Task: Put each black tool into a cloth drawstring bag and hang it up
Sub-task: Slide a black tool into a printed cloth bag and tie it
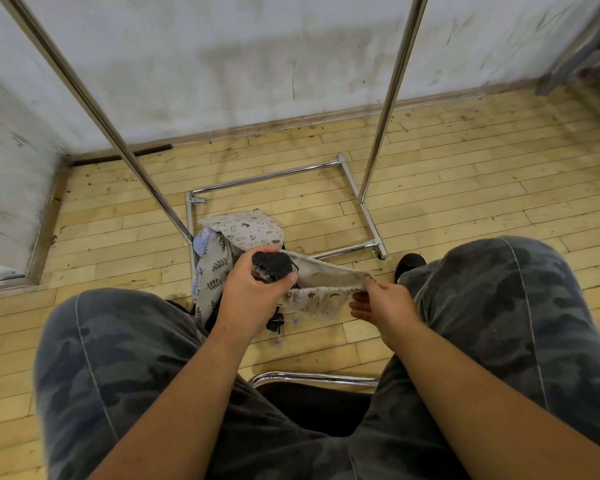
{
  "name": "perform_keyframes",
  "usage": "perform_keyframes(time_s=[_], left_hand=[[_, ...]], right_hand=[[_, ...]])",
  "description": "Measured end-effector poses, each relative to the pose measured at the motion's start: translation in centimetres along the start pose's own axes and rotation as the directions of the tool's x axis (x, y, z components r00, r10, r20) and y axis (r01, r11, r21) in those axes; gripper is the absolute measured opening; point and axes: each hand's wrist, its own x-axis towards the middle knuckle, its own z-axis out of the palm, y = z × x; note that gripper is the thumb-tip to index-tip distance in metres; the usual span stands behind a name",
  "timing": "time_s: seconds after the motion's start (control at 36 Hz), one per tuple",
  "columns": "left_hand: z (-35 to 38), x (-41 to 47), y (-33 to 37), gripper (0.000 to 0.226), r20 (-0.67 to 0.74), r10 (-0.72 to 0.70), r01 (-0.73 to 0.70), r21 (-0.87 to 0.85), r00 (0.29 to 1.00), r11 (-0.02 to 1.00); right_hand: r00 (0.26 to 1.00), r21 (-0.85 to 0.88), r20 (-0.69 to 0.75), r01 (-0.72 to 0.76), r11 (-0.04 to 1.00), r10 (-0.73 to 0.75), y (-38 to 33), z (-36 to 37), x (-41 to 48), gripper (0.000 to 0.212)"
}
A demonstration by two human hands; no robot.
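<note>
Tool (273, 265): black, round-topped, held above the floor (465, 188) between the knees. The left hand (253, 294) grips it, fingers and thumb curled round it. Bag (326, 289): pale printed cloth at the tool's 3 o'clock, mouth held open, with the tool just at the mouth's 9 o'clock end. The right hand (381, 303) pinches the bag's rim at its 3 o'clock end. Spare bags (246, 230) lie heaped on the floor at the tool's 11 o'clock, inside the rack (369, 216) base. A small black item below the bag cannot be identified.

Bare room, perhaps a home, scuffed white wall (222, 64), worn wooden floor (465, 168), steel garment rack (391, 98)
</note>
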Motion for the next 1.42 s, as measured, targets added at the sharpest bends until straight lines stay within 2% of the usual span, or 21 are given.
perform_keyframes(time_s=[0.17, 0.33, 0.44, 0.58, 0.75, 0.83, 0.92, 1.11, 1.25, 1.42], left_hand=[[0.1, 0.1, -0.4, 0.044, 0.002, -0.035, 0.034, 0.079, 0.999, 0.996], [0.1, 0.5, -1.3, 0.050, -0.035, -0.112, 0.117, 0.173, 0.993, 0.978], [0.1, 0.8, -1.6, 0.035, -0.025, -0.199, 0.200, 0.206, 0.980, 0.958], [0.5, 1.2, -1.7, 0.039, 0.019, -0.281, 0.279, 0.064, 0.960, 0.958], [0.4, 2.1, -2.8, 0.038, -0.103, -0.353, 0.351, -0.036, 0.930, 0.936], [0.0, 2.1, -3.2, 0.035, -0.145, -0.317, 0.318, -0.021, 0.937, 0.948], [-0.3, 2.0, -3.3, 0.030, -0.170, -0.239, 0.255, 0.075, 0.956, 0.964], [-0.6, 1.8, -2.9, 0.029, -0.234, -0.148, 0.185, 0.142, 0.961, 0.972], [-0.5, 1.6, -2.6, 0.028, -0.270, -0.120, 0.165, 0.151, 0.955, 0.975], [-0.3, 1.5, -2.2, 0.026, -0.198, 0.022, 0.041, 0.313, 0.980, 0.949]], right_hand=[[0.993, -0.108, 0.068, 0.107, 0.988, -0.100, 0.3, 0.0, 0.1, 0.022], [0.984, -0.181, 0.050, 0.179, 0.967, -0.173, 0.7, 0.0, 0.5, 0.018], [0.973, -0.246, 0.045, 0.229, 0.942, -0.225, 0.8, 0.2, 0.6, 0.016], [0.964, -0.273, 0.051, 0.266, 0.925, -0.262, 0.7, 0.3, 0.3, 0.007], [0.948, -0.366, 0.006, 0.298, 0.881, -0.318, 0.5, 0.1, 0.0, 0.006], [0.941, -0.362, -0.032, 0.303, 0.881, -0.337, 0.3, 0.0, -0.3, 0.007], [0.937, -0.366, -0.042, 0.309, 0.878, -0.348, 0.2, -0.1, -0.4, 0.007], [0.924, -0.316, 0.018, 0.367, 0.875, -0.381, -0.2, 0.3, -1.1, 0.009], [0.928, -0.168, 0.154, 0.363, 0.917, -0.339, -0.6, 0.5, -1.9, 0.008], [0.859, -0.146, 0.351, 0.444, 0.884, -0.374, -0.5, 0.8, -2.9, 0.011]])
